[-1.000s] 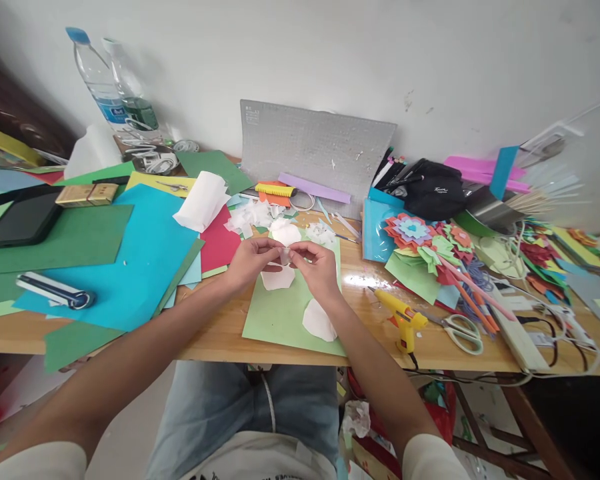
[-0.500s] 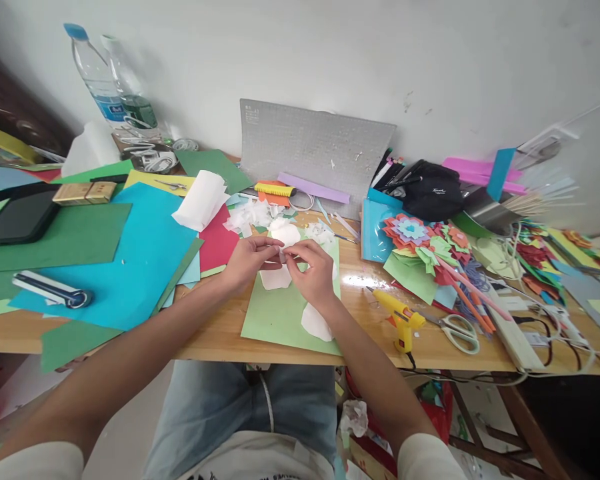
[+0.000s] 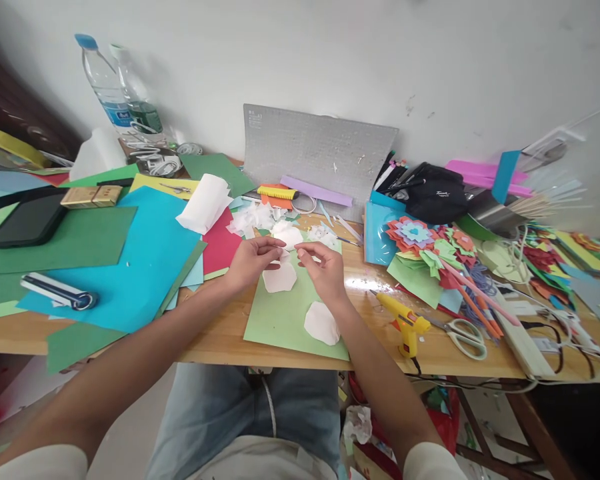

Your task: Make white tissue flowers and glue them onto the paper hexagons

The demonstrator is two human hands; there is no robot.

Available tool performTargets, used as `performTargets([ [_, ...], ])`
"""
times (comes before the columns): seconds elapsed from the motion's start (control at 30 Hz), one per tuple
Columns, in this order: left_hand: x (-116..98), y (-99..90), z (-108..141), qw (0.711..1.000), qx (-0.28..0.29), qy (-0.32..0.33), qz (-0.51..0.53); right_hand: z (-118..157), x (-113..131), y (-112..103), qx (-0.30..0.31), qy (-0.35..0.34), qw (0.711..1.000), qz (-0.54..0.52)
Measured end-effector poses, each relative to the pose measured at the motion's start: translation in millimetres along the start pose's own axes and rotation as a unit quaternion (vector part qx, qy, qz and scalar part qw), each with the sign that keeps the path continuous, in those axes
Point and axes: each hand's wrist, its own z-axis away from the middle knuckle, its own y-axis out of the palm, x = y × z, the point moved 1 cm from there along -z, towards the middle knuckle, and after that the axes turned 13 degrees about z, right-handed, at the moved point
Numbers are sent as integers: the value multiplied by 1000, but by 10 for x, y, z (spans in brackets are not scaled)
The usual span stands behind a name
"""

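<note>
My left hand [image 3: 253, 261] is closed in a pinch on a small piece of white paper [image 3: 285, 254], which shows at the fingertips. My right hand [image 3: 324, 268] sits just to its right, thumb and forefinger pinched; whatever is between them is too small to make out. A gap separates the two hands' fingertips. Both are above a light green sheet [image 3: 275, 321]. On this sheet lie a rounded white paper cutout [image 3: 280, 277] below my left fingers and another white cutout [image 3: 323, 323] beside my right wrist. A further white piece [image 3: 287, 235] lies just beyond the fingers.
Right of the sheet are a yellow glue gun [image 3: 403, 319], scissors [image 3: 464, 339] and layered paper flowers [image 3: 415, 237]. A stapler [image 3: 60, 291] rests on blue paper [image 3: 150, 267] at left, near a phone [image 3: 29, 217]. A grey cutting mat [image 3: 317, 157] leans against the wall.
My hands have moved apart: the right fingertips have shifted right, away from the left ones. More of both white cutouts is visible. The whole view has shifted slightly.
</note>
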Motion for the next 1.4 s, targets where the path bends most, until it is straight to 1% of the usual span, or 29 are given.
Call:
performTargets([
  [0.07,29,-4,-6,1000,5,4,-13,-28,-32,1,30,56,997,-34],
  [0.13,55,-6,-7,1000,13,5,-19,-43,-56,17,56,88,993,-63],
  [0.23,73,-1,-1,999,26,9,-19,-45,-79,51,76,96,989,-87],
  [0.37,65,19,9,999,33,6,-16,-37,-86,74,70,102,987,-107],
  [0.47,47,30,14,1000,26,8,-13,-31,-49,58,74,120,982,-124],
  [0.57,28,29,14,1000,11,6,-3,-23,5,30,90,146,975,-138],
  [0.7,32,9,6,1000,3,4,-11,-15,15,29,105,161,973,-125],
  [0.8,61,-5,5,997,11,39,-60,-13,-34,64,104,149,978,-104],
  [0.93,92,1,30,983,12,87,-162,-17,-106,101,94,126,984,-78],
  [1.03,99,13,51,972,10,116,-203,-18,-105,100,92,131,984,-79],
  [1.1,99,15,56,969,8,129,-212,-14,-72,87,100,147,979,-96],
  [1.17,98,10,54,970,13,127,-207,-8,-26,69,104,163,974,-121],
  [1.27,92,-4,39,979,19,102,-178,-3,25,46,104,169,969,-144],
  [1.4,84,-5,18,994,27,57,-88,-8,17,45,94,161,973,-139],
])
